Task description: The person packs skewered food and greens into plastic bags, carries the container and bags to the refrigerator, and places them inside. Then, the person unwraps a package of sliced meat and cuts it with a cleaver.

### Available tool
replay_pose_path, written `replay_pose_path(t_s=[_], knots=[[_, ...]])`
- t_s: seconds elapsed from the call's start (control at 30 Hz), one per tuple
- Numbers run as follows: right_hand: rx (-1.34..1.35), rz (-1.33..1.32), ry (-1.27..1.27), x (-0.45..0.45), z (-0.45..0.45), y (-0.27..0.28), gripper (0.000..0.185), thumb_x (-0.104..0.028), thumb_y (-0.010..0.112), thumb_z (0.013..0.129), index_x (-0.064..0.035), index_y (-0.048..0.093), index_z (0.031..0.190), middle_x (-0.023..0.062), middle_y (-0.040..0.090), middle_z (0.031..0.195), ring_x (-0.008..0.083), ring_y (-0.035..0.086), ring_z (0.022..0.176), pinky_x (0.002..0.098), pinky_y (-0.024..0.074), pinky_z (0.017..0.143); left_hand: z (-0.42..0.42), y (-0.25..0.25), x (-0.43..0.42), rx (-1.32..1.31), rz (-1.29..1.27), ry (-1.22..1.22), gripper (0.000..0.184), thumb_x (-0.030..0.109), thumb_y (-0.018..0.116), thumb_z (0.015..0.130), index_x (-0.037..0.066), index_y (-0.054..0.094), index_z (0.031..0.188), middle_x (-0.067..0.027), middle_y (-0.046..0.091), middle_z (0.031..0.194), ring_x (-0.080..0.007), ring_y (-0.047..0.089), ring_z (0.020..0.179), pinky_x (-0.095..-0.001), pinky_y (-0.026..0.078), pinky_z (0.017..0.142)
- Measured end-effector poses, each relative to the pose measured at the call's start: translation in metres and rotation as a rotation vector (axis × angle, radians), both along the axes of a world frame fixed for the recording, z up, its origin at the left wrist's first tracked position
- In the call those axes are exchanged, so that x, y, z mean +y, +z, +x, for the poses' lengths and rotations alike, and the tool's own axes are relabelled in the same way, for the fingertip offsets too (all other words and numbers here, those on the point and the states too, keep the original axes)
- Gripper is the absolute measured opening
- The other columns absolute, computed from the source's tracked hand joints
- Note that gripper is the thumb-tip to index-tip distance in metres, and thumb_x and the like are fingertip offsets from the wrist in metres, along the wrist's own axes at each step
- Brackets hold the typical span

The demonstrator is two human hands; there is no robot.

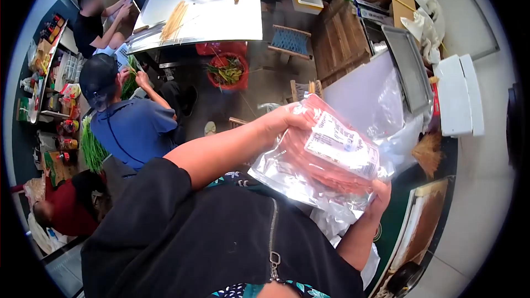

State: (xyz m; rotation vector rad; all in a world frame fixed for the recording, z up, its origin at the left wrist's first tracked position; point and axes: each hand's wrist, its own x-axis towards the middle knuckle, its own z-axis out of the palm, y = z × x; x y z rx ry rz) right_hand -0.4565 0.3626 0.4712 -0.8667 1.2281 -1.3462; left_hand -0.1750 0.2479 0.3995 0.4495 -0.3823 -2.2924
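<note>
A clear plastic pack of pink sliced meat with a white printed label is held up in front of my chest, tilted. My left hand grips its upper left edge, thumb lying over the plastic. Down at the lower right corner, my right hand is closed on the same pack. The lower part of the wrapping is loose and crinkled. Behind the pack lies a pale board or tray surface with clear plastic bags at its side.
A metal tray leans at the right, near a white foam box. Ahead stand a white table with thin sticks, and a red-lined bin on the floor. Several people sit at the left; one in blue handles green stalks.
</note>
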Motion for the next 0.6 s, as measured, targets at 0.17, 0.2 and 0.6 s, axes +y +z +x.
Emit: replay_pose_path(t_s=[0.17,0.2,0.6], knots=[[0.026,0.029,0.126,-0.074,0.057,-0.006,0.059,-0.015,0.058,0.067,0.0073,0.048,0.120,0.0130,0.060,0.105,0.0202,0.060,0.091,0.0284,0.0472,0.078,0.079,-0.003,-0.053,0.040,-0.038,0.033,0.041,-0.006,0.060,0.075,-0.003,0.052,0.115,-0.0169,0.064,0.106,-0.0256,0.064,0.096,-0.0381,0.051,0.090],[0.039,0.012,0.135,-0.087,0.078,-0.007,0.059,-0.015,0.058,0.067,0.0073,0.048,0.120,0.0130,0.060,0.105,0.0202,0.060,0.091,0.0284,0.0472,0.078,0.097,-0.004,-0.066,0.067,-0.058,0.037,0.041,-0.006,0.061,0.075,-0.003,0.052,0.115,-0.0166,0.063,0.106,-0.0255,0.064,0.096,-0.0377,0.051,0.090],[0.027,-0.042,0.150,-0.202,0.255,0.031,0.057,-0.013,0.058,0.069,0.0116,0.047,0.119,0.0204,0.061,0.107,0.0264,0.063,0.091,0.0338,0.0509,0.080,0.253,0.002,-0.157,0.046,-0.044,0.161,0.044,-0.009,0.060,0.074,-0.003,0.051,0.117,-0.0168,0.063,0.106,-0.0249,0.064,0.096,-0.0363,0.052,0.089]])
